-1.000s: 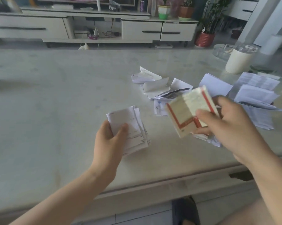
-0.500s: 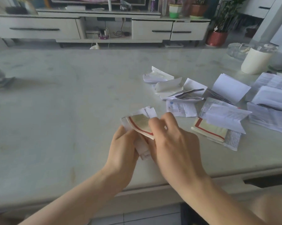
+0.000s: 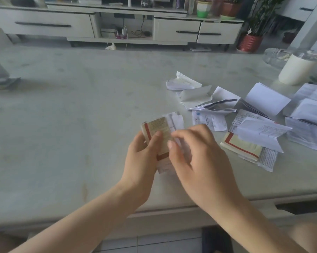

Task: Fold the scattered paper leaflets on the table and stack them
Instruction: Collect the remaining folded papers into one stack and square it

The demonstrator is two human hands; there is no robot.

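Left grip [image 3: 143, 157]: clamped on the stack of folded leaflets [image 3: 175, 121], thumb across the top sheet, fingers hidden beneath.
Right grip [image 3: 196, 154]: curled over the stack's right edge, thumb tip on the top sheet. The view is blurred, so we cannot tell whether it pinches or only rests.
Top sheet: a yellowish red-bordered leaflet [image 3: 159, 126], askew to the white sheets under it, which poke out at the far and near ends.
Stack position: near-middle of the desk [image 3: 62, 125]. We cannot tell whether it is lifted or resting.
Risk 1: we judge the misaligned sheets may fan out or slide if the thumb eases before the edges are squared.
Risk 2: the folds look springy. The top sheet could reopen once released and tip whatever is laid on it.
Remaining work: loose leaflets [image 3: 205, 101] lie to the right, unfolded or half-creased, and a second red-bordered leaflet [image 3: 239, 147] sits partly under a tented white one.
Risk 3: pulling that one out could drag its neighbours towards the desk edge.
Risk 4: the white cup [image 3: 296, 70] stands near the far-right sheets, and a careless reach might knock it.
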